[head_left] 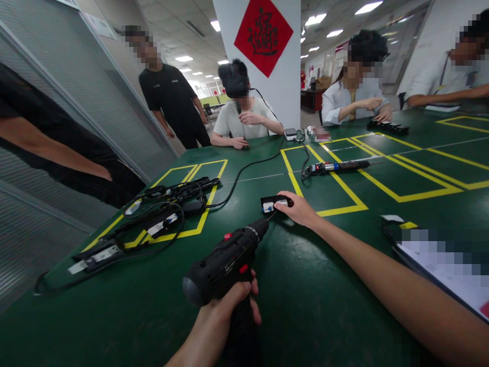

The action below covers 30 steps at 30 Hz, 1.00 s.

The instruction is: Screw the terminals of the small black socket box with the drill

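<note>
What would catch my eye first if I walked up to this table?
Front and centre, the left hand holds a black cordless drill, its tip aimed at a small black part that the right hand pins to the green table. Behind, a big red diamond sign hangs on a white pillar; black cables tangle at the left.

Matt black plastic drill (225, 260), glossy green tabletop (313, 295), yellow tape lines (344, 189)

Open-plan workshop floor, green worktable (328, 285) marked with yellow tape, seated workers, ceiling strip lights (367, 7), glass partition (76, 86)
</note>
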Tool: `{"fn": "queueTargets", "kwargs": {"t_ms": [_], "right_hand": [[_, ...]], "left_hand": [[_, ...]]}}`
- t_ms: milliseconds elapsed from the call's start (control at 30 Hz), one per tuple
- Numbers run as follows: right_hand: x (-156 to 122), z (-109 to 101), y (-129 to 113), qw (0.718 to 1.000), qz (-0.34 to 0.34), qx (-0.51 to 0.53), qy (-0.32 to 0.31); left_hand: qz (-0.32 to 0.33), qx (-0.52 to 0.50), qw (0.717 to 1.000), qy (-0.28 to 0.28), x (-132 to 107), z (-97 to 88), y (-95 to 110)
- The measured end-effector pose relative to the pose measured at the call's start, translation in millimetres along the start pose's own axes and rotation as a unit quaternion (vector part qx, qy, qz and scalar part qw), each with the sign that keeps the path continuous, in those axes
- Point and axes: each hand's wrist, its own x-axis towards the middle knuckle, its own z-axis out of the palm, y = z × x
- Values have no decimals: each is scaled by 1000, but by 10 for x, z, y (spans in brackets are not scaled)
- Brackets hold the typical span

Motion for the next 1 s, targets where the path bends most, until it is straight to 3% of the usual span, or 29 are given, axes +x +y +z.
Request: {"fn": "queueTargets", "kwargs": {"t_ms": [867, 1000], "right_hand": [[-3, -13, -8, 1000, -1, 7, 3], [-7, -20, -14, 1000, -2, 4, 1]], "left_hand": [[-32, 0, 999, 21, -11, -45, 44], [-44, -47, 998, 4, -14, -32, 22]]}}
